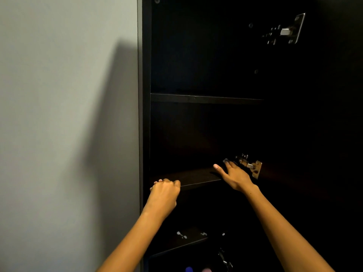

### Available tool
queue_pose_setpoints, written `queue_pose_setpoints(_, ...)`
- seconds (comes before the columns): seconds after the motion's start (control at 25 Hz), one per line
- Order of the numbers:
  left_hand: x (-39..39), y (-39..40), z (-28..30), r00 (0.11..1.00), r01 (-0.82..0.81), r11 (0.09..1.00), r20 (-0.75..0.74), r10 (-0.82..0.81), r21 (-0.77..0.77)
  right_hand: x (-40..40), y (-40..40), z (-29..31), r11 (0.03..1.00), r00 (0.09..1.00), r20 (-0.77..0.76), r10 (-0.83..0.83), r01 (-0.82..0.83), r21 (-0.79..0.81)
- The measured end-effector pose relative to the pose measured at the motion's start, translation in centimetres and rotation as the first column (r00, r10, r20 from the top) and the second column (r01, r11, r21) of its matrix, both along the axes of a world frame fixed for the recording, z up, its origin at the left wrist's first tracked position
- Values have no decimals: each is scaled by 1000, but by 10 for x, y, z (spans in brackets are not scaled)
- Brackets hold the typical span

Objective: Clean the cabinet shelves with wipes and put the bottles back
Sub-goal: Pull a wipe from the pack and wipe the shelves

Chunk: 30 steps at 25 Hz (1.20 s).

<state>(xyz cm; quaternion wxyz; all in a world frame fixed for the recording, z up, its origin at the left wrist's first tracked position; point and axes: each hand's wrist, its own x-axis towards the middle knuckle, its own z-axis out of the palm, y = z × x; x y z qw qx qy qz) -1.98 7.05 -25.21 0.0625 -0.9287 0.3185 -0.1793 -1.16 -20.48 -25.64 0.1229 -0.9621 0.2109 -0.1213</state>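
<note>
The dark cabinet [146, 114] stands open, its inside almost black. My left hand [165, 193] is curled into a fist at the front left edge of the middle shelf [196, 176], and nothing shows in it. My right hand [234, 176] reaches in over the right end of that shelf, fingers straight and spread, fingertips beside a metal hinge [250, 165]. No wipe is visible. Two bottle caps, one blue [189, 269] and one pale [206, 269], peek up at the bottom edge of the view.
An upper shelf [206, 99] spans the cabinet above my hands, and a lower shelf [186, 242] sits below them. A second hinge [284, 31] is at the top right. A plain grey wall [68, 114] fills the left side.
</note>
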Motion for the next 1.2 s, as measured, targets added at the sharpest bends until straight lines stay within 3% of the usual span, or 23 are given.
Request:
queue_pose_setpoints(0.2,-1,2,1,1000,6,1000,19,-6,-7,-21,9,-19,992,974,223,-41,66,-104)
queue_pose_setpoints(0.36,-1,2,-3,1000,12,999,29,-11,-37,-42,34,-34,995,905,420,74,-40,-90)
queue_pose_setpoints(0.56,-5,2,-1,997,2,999,72,1,-38,-34,105,-19,949,846,434,309,-307,-76)
queue_pose_setpoints(0.68,-10,3,-1,997,-45,999,66,46,-23,-23,144,-24,860,767,417,487,-506,-73)
queue_pose_setpoints(0.84,-9,9,0,993,-38,998,108,43,-50,-35,139,-39,792,693,397,602,-583,-182)
queue_pose_setpoints(0.92,-4,8,-3,995,-2,999,96,6,-42,-42,112,-46,823,702,437,563,-523,-222)
queue_pose_setpoints(1.08,-1,8,-9,989,7,996,148,7,-90,-45,65,-51,963,826,496,269,-242,-119)
queue_pose_setpoints(1.2,1,10,-11,990,25,992,144,-7,-123,-42,89,-49,963,804,540,249,-264,-52)
